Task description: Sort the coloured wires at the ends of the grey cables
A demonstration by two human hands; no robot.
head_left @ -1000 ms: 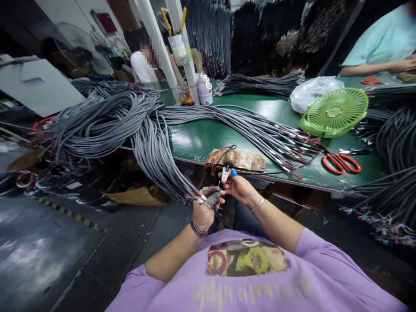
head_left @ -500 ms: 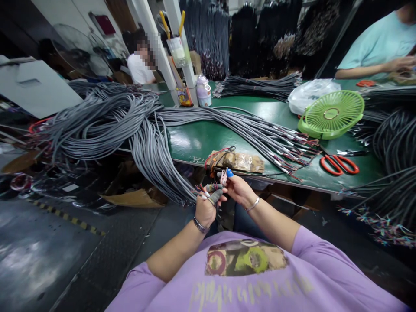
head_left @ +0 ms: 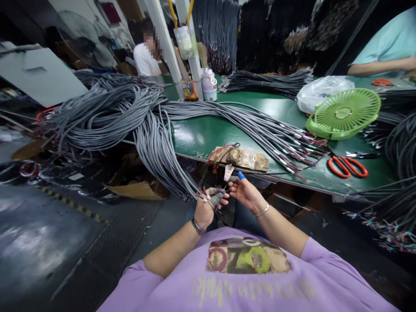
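**Work Position: Bench Surface, Surroundings and Cable Ends**

A green bench (head_left: 195, 134) is positioned beyond the fingers, its near edge running just past the fingertips. A large heap of grey cables (head_left: 107, 112) is laid over the bench to the left of the fingers. From it, a hanging cable bundle (head_left: 159, 151) is draped over the edge and led down to the left hand (head_left: 204, 211), where its coloured wire ends (head_left: 203, 196) are pinched between covered thumb and fingers.

The fingers of the right hand (head_left: 248, 195) are bent close to the left fingertips; one is fitted with a blue cap (head_left: 241, 175). Whether a wire is gripped by them cannot be told. A pale clip (head_left: 229, 172) is located just beyond them, in front of a cardboard strip (head_left: 250, 160) at the bench edge.

Farther beyond the fingers, a second run of grey cables (head_left: 227, 115) is spread across the bench. To the right of the fingers, red-handled scissors (head_left: 347, 167) and a green fan (head_left: 344, 113) are placed, with a plastic bag (head_left: 321, 93) behind the fan. A bottle (head_left: 209, 86) is stood beside white posts (head_left: 165, 43). Dark cables (head_left: 214, 34) are hung at the rear. Two persons are seated or positioned across the room, partly visible. An opened carton (head_left: 136, 189) is located below the heap.
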